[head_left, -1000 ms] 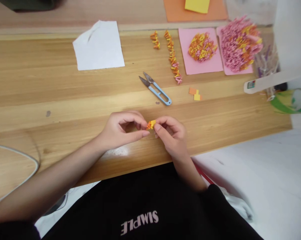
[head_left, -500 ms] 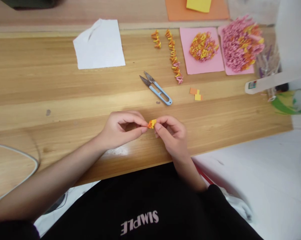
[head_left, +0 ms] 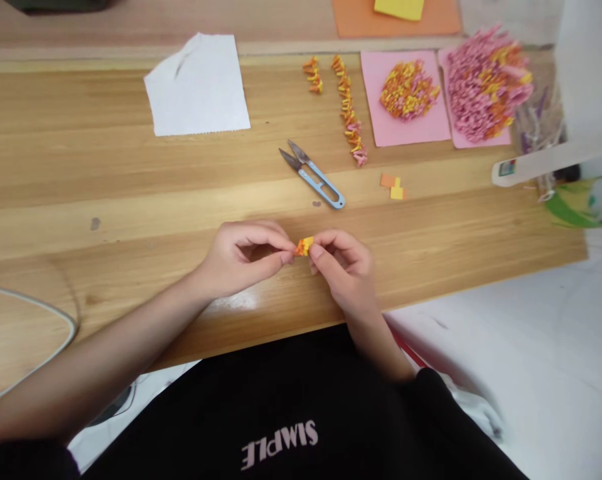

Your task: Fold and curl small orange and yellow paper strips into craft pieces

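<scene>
Between my two hands, over the front of the wooden table, is a small yellow-and-orange folded paper piece [head_left: 305, 246]. My left hand [head_left: 251, 252] pinches its left, orange end between thumb and forefinger. The thumb and fingers of my right hand [head_left: 345, 263] close on its yellow right end, and the fingertips hide part of it. Just beyond the hands lie blue-handled thread snips [head_left: 321, 185] with their blades apart. Small orange and yellow paper bits [head_left: 397, 193] rest to the right of the snips.
A row of small folded pieces [head_left: 347, 110] and a shorter row [head_left: 313, 75] lie farther back. Piles of folded pieces [head_left: 409, 91] sit on pink paper [head_left: 381, 130] at the right. White paper [head_left: 201, 93] lies back left, a cable [head_left: 55, 313] at the left edge.
Both hands keep their pinch on the folded paper piece, with barely any movement of the fingers. The view has shifted very slightly.
</scene>
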Available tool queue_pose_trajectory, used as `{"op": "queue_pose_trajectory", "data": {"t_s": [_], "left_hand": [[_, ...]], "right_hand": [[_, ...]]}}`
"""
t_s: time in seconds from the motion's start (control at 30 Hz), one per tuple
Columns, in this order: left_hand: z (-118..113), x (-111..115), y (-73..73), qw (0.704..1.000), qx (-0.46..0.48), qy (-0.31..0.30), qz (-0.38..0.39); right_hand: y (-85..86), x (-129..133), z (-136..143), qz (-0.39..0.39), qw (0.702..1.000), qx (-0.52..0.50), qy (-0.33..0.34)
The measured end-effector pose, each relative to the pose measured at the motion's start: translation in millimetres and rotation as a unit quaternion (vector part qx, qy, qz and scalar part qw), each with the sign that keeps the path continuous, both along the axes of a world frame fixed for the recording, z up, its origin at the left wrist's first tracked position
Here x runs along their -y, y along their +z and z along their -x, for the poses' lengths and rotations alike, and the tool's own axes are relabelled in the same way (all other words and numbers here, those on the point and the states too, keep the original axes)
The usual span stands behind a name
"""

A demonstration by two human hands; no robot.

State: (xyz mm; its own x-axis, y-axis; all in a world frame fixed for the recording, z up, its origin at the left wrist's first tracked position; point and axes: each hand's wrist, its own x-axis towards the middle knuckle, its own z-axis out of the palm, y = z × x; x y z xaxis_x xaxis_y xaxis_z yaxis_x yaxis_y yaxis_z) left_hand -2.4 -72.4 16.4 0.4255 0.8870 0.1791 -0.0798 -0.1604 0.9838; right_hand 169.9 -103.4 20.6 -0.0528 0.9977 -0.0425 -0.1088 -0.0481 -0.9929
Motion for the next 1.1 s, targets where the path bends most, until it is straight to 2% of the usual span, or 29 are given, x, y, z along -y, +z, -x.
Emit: {"op": "queue_pose_trajectory", "data": {"t_s": [0.37, 1.1], "left_hand": [[-1.7, 1.1, -1.2, 1.000, -0.018, 0.021, -0.001], [-1.8, 1.4, -0.1, 0.999, -0.034, 0.009, 0.022]], "right_hand": [[1.1, 1.0, -0.4, 0.014, 1.000, 0.027, 0.006], [2.1, 2.1, -2.0, 0.009, 0.998, 0.052, 0.032]]}}
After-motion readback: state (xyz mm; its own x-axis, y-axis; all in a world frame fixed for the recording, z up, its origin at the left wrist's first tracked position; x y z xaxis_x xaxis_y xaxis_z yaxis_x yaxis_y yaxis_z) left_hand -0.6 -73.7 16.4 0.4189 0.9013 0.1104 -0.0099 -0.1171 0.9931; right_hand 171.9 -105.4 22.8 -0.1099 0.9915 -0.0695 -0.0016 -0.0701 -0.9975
